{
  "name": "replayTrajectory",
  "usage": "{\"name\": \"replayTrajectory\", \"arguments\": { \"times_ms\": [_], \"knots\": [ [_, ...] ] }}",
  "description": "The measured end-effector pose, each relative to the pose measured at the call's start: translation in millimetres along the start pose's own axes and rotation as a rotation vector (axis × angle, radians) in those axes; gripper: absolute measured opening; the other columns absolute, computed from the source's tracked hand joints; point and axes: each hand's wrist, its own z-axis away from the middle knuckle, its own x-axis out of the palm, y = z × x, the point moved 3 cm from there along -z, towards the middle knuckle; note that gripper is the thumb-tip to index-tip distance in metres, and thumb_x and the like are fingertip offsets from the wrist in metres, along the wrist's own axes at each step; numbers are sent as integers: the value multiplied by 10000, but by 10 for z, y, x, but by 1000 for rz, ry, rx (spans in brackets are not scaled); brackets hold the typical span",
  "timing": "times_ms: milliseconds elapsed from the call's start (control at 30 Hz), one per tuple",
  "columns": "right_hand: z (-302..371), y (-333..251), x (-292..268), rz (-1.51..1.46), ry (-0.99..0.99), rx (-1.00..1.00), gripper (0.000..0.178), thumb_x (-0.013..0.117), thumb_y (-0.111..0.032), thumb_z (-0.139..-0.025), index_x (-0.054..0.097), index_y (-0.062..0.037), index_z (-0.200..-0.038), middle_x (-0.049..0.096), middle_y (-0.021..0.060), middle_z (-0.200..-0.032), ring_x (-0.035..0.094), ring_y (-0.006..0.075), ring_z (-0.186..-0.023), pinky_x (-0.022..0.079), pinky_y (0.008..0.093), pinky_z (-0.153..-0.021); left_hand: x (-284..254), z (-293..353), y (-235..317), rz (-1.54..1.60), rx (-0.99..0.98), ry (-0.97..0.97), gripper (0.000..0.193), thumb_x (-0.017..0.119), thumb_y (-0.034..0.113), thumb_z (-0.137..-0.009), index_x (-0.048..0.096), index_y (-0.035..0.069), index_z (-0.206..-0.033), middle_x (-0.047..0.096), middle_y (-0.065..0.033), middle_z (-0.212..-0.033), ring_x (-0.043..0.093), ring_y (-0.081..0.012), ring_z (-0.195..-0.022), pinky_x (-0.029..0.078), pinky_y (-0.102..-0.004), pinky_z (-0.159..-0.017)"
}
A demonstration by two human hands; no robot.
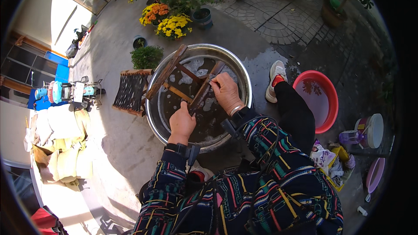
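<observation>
A dark, wet wooden frame (202, 93), made of bars joined by crosspieces, lies tilted over a round metal basin (247, 76) of murky, sudsy water. One long bar rests across the basin's left rim. My left hand (182, 124) is closed on the lower end of the nearer bar. Higher on the same bar, my right hand (226, 92) has its fingers bent and pressed together against the wood; whatever they hold is hidden. Beside the basin on the left stands a stool with a dark woven seat (132, 91), close against the frame's long bar.
A red tub (333, 100) of cloudy water stands right of my leg, with a white bucket (374, 130) and a pink plastic basin (375, 175) beyond it. Potted flowers (173, 27) are behind the metal basin. Filled sacks (65, 148) lie at the left.
</observation>
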Motion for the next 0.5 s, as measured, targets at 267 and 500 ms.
{"name": "replayTrajectory", "arguments": {
  "times_ms": [267, 500],
  "knots": [
    [39, -10, 72, -3, -297, -96, 136, 715, -99, -835, 583, -86, -866, 549, 109, -863, 603, 341, -864, 511, 433, -730, 10, -2, -1, -20, 3, -5, 416, 753, 188, -806, 504, 60, -1114, 703, -208, -851, 690, -415, -829, 539, -512, -733],
    [-160, 76, -11, 0, -255, 0, 137, 716, -105, -845, 584, -79, -871, 569, 130, -872, 602, 360, -864, 504, 455, -741, 24, 13, -3, 15, -7, 23, 388, 751, 184, -817, 525, 73, -1112, 702, -206, -876, 678, -429, -857, 531, -519, -744]
  ]
}}
